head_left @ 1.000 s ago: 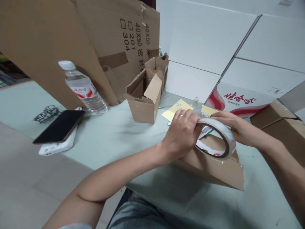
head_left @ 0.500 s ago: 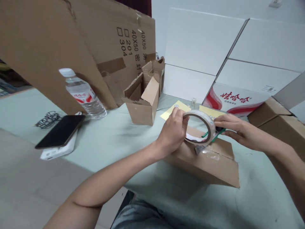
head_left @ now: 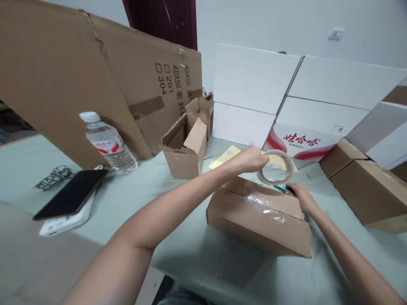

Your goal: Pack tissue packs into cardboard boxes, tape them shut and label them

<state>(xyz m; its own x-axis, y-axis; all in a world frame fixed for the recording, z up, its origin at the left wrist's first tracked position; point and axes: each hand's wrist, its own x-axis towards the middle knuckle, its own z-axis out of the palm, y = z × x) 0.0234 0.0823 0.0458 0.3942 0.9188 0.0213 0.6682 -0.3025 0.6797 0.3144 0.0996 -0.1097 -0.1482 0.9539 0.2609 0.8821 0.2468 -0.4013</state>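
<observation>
My left hand [head_left: 252, 159] is closed on the rim of a roll of clear tape [head_left: 290, 167], holding it raised above the far side of a cardboard box [head_left: 257, 226]. Strips of shiny clear tape [head_left: 265, 208] lie across the top seam of this box. Just beyond the box's right end, my right hand [head_left: 302, 198] is closed on a slim green-and-black tool [head_left: 282, 189]. Its kind is not clear, since the fingers and the roll partly cover it.
Yellow paper sheets [head_left: 225, 157] lie behind the box. Open small cartons [head_left: 182, 163], a water bottle [head_left: 110, 144], a black phone [head_left: 71, 192] and a coiled wire [head_left: 54, 178] are to the left. Large cardboard [head_left: 121, 84], white boxes [head_left: 248, 76] and a brown box [head_left: 365, 186] stand around.
The tape roll, in my left hand, has come away from the box top and moved up and back. My right hand has moved lower, beside the box's far right end. The view has tilted up.
</observation>
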